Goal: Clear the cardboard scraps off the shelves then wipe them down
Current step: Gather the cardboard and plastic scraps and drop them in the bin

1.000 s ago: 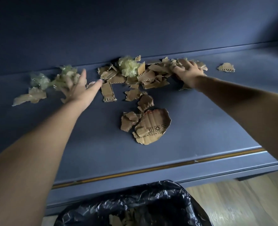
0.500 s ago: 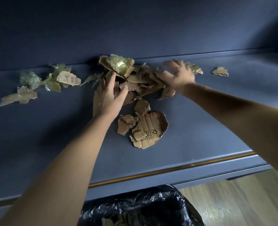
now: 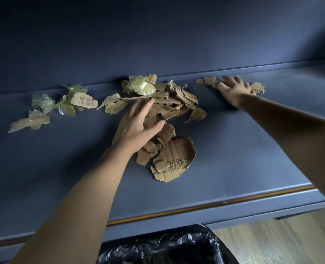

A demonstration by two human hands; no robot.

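Right hand point(image 3: 234, 90) swung off cardboard heap point(image 3: 173, 103) to stray scraps point(image 3: 257, 88) at right, flat, fingers spread, gripping nothing; left hand point(image 3: 136, 126) open, steadying heap; gathering unfinished, wiping not yet

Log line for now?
step: clearing | left hand: open on pile | right hand: open on far scraps | bag: below shelf
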